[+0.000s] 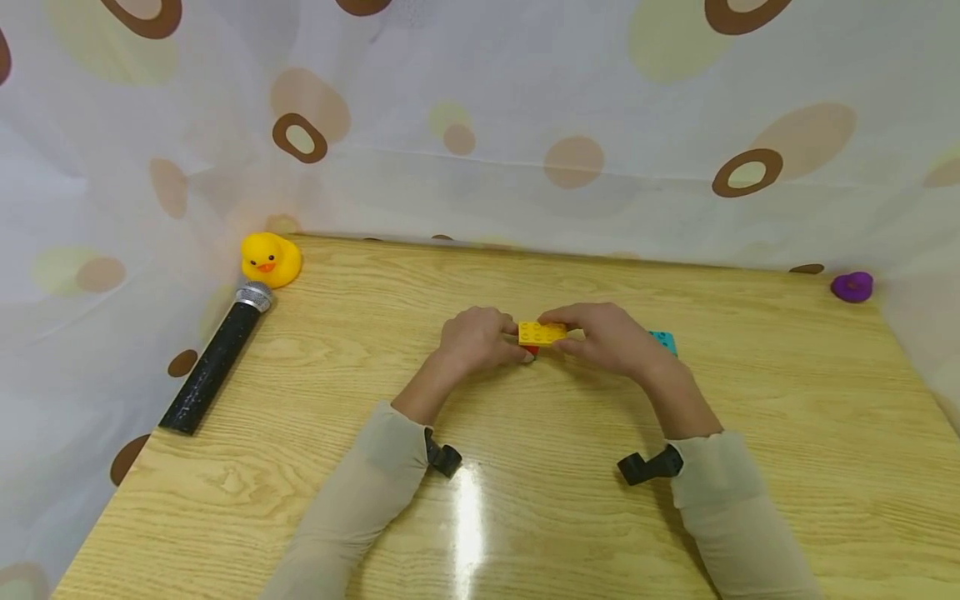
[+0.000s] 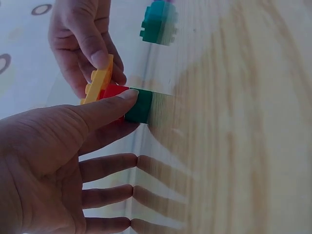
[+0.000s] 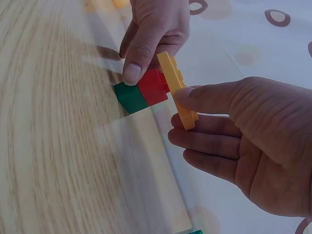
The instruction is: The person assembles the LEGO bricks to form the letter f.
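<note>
A green toy brick (image 3: 131,99) stands on the table with a red brick (image 3: 154,87) stacked on it. My left hand (image 1: 480,337) pinches this stack between thumb and forefinger, the thumb across the joint, its other fingers spread down to the tabletop. Over the red brick lies a thin yellow studded brick (image 1: 542,334), gripped by my right hand (image 1: 611,337) with the thumb on one side and fingers on the other. In the right wrist view red studs show in a narrow gap beneath the yellow brick, which juts out toward the right hand.
Just beyond my right hand lies a teal brick (image 1: 664,342). At the far left are a yellow rubber duck (image 1: 272,260) and a black microphone (image 1: 217,362). A small purple duck (image 1: 852,287) sits far right. A patterned cloth (image 1: 495,125) hangs behind the wooden table (image 1: 540,508).
</note>
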Demonstrator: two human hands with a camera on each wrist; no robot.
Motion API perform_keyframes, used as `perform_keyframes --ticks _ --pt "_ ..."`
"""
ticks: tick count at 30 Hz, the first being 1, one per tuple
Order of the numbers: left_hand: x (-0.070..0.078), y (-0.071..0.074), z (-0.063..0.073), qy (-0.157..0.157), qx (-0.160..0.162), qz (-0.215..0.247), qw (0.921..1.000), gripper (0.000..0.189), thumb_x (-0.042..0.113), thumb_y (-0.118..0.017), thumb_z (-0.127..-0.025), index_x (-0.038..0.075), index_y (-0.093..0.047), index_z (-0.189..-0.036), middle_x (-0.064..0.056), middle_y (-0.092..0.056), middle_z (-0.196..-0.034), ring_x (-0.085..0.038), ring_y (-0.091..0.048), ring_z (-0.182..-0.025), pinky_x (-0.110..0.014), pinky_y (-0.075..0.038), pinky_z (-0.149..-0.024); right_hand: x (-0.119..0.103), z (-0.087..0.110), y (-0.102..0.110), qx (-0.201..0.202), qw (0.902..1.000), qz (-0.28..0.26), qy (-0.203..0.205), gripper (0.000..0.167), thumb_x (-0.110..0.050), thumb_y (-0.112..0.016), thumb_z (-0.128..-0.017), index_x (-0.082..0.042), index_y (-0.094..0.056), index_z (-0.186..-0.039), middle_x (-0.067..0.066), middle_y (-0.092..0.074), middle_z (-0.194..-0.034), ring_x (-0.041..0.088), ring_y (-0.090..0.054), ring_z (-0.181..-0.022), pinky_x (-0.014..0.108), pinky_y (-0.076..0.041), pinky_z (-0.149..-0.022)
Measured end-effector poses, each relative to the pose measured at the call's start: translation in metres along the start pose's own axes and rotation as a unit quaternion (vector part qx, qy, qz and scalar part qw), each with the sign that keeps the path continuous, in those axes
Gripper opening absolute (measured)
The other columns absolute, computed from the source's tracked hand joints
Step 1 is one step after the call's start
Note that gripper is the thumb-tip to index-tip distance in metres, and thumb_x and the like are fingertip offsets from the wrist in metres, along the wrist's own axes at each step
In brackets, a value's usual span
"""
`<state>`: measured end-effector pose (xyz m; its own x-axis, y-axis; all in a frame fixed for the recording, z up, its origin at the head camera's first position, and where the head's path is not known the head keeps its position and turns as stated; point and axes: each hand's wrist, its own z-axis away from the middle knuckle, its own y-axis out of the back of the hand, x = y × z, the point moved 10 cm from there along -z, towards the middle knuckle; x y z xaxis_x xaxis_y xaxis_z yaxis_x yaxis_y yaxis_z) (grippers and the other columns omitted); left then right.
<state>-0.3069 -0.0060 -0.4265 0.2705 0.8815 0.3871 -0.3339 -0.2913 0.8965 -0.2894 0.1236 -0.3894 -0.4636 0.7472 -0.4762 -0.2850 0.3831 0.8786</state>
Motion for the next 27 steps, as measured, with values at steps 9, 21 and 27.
perform_keyframes --ticks 9,21,27 --pt "-0.0009 0.0001 0.0006 0.010 -0.007 0.004 0.9999 0.039 0.054 -0.077 -0.086 0.026 -0.078 -0.113 0.005 -0.074 -0.106 -0.014 -0.057 -0.077 -0.028 -0.044 -0.059 -0.0004 -0.0006 -0.0027 -0.003 0.9999 0.011 -0.004 0.043 -0.016 -0.071 -0.096 -0.011 -0.064 -0.138 0.012 -0.070 -0.129 0.031 -0.067 -0.114 0.049 -0.055 -0.093" --pt "0.0004 0.0006 -0.0008 0.007 0.001 -0.005 1.0000 0.042 0.056 -0.076 -0.085 0.024 -0.076 -0.112 0.006 -0.072 -0.100 -0.014 -0.058 -0.077 -0.029 -0.045 -0.060 -0.0026 -0.0011 -0.0034 -0.007 0.9997 0.019 -0.015 0.043 -0.017 -0.070 -0.097 -0.011 -0.064 -0.139 0.012 -0.069 -0.133 0.032 -0.066 -0.118 0.049 -0.055 -0.094" --pt "-0.0002 0.0024 0.0027 0.003 -0.006 0.036 0.9993 0.053 0.054 -0.078 -0.085 0.023 -0.070 -0.127 0.003 -0.073 -0.114 -0.017 -0.062 -0.087 -0.031 -0.046 -0.067 -0.0037 -0.0014 -0.0050 -0.014 0.9994 0.027 -0.017 0.043 -0.017 -0.070 -0.097 -0.011 -0.064 -0.139 0.013 -0.068 -0.134 0.033 -0.065 -0.119 0.050 -0.054 -0.095"
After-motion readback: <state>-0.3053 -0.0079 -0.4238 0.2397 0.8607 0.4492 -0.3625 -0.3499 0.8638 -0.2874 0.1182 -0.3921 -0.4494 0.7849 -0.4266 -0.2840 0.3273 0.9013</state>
